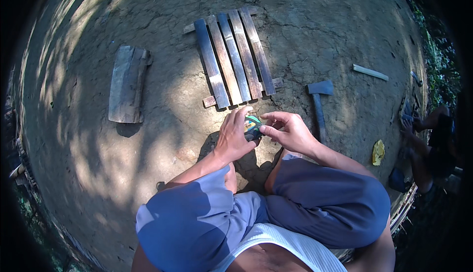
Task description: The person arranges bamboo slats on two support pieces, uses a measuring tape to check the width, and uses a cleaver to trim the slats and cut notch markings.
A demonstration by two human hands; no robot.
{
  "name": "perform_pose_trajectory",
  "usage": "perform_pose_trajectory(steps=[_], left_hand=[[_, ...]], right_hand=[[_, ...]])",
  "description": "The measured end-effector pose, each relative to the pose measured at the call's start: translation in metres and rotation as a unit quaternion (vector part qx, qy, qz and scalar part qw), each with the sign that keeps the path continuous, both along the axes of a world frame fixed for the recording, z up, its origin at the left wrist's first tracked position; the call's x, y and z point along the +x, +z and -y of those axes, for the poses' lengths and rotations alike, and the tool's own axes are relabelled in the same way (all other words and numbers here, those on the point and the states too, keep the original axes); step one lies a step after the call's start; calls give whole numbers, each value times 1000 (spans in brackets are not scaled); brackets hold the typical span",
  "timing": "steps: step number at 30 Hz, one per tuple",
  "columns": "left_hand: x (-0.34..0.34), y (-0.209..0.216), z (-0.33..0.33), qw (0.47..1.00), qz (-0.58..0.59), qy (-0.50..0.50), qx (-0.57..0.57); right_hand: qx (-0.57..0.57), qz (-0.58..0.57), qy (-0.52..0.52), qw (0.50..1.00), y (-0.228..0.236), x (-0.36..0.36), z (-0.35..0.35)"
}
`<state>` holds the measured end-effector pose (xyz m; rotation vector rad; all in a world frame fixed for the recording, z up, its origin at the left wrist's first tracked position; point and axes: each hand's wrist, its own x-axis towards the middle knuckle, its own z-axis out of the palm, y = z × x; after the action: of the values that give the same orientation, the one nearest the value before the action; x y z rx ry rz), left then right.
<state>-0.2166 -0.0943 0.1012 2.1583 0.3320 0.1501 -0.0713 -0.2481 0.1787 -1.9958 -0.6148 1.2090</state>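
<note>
A small black and green tape measure (252, 128) is between my two hands, above the ground in front of my lap. My left hand (230, 136) wraps round its left side. The thumb and fingers of my right hand (291, 131) pinch its right edge. Whether any tape is drawn out, I cannot tell. Just beyond my hands lies a slatted wooden frame (230, 50). Several narrow, partly dark slats run lengthwise across two crosspieces, with gaps between them.
An axe (319, 105) lies right of the frame, head away from me. To the left rests a thick split log (127, 84). A pale stick (370, 72) and a yellow scrap (378, 152) lie at the right. Another person (433, 144) is at the far right edge.
</note>
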Motion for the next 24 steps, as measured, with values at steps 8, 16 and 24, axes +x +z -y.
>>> perform_pose_trajectory(steps=[8, 16, 24], left_hand=[[0, 14, -11, 995, 79, -51, 34], [-11, 0, -31, 984, 77, -131, 96], [-44, -40, -118, 983, -40, 36, 173]], right_hand=[[-13, -428, -248, 869, -37, -6, 12], [-8, -391, -204, 897, -81, 0, 19], [-26, -56, -203, 977, -140, 108, 13]])
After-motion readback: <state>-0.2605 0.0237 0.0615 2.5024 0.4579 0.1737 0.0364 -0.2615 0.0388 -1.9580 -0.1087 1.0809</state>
